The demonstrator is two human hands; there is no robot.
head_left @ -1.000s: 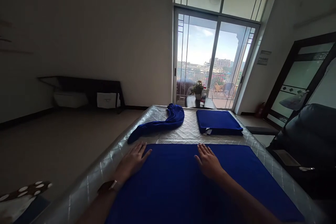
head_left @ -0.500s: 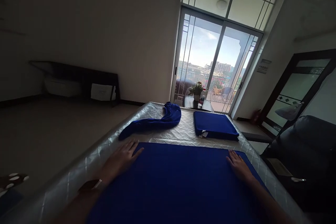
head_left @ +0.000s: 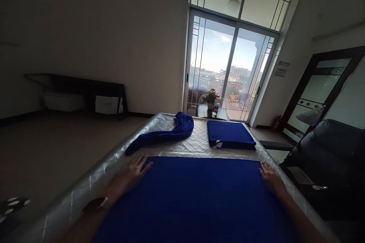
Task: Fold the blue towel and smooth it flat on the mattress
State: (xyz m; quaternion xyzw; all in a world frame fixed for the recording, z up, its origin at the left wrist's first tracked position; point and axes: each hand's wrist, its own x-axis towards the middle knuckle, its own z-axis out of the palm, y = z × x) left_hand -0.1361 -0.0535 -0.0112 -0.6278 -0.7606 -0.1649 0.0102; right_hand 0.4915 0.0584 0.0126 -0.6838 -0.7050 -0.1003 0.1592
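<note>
Resting left hand [head_left: 131,171] and right hand [head_left: 272,177], grip released, at blue cloth's [head_left: 199,197] corners, I see bunched fabric [head_left: 182,129] and folded stack [head_left: 230,133] beyond.

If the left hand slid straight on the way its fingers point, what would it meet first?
Probably the bunched blue cloth, lying on the silver cover just beyond the left hand; the exact gap is unclear.

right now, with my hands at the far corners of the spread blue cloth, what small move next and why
I'd probably pinch both far corners: the left hand and right hand rest open beside them, and the spread blue cloth looks flat between, its far edge nearly straight, so little smoothing seems needed there.
</note>
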